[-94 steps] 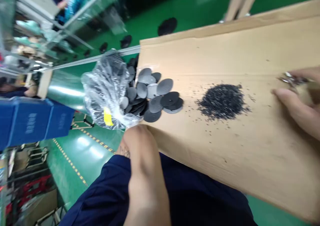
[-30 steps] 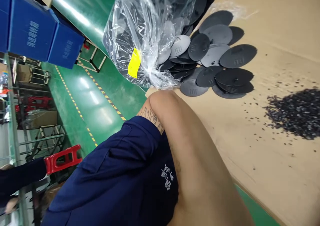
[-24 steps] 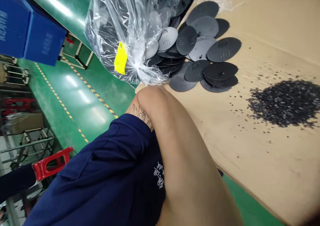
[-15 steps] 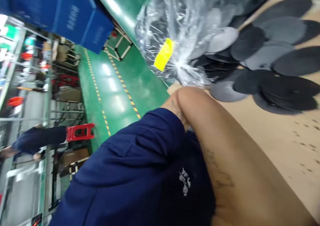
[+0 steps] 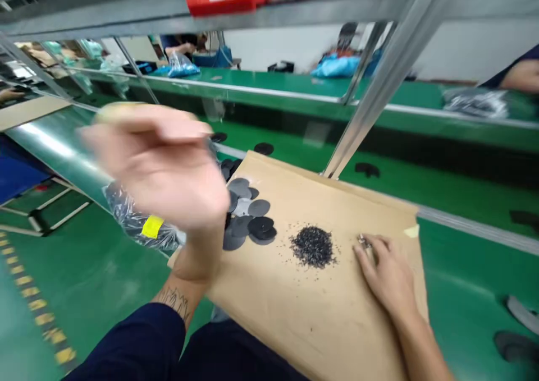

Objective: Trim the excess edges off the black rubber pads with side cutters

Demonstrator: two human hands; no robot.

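We look through a single camera worn on the head, facing forward and down. It sits close above the near edge of the cardboard sheet (image 5: 303,319). Beyond the sheet runs the green conveyor belt (image 5: 442,184), and left of it lies the floor (image 5: 84,269). The left hand (image 5: 164,162), above the sheet's left corner, blurs close to the lens.

Lower middle of the cardboard sheet (image 5: 303,313) is bare, plenty of room there. Centre's crowded tho: black discs (image 5: 248,218), then the dark granule heap (image 5: 312,246) beside them. Slanted metal post (image 5: 370,100) blocks the upper right.
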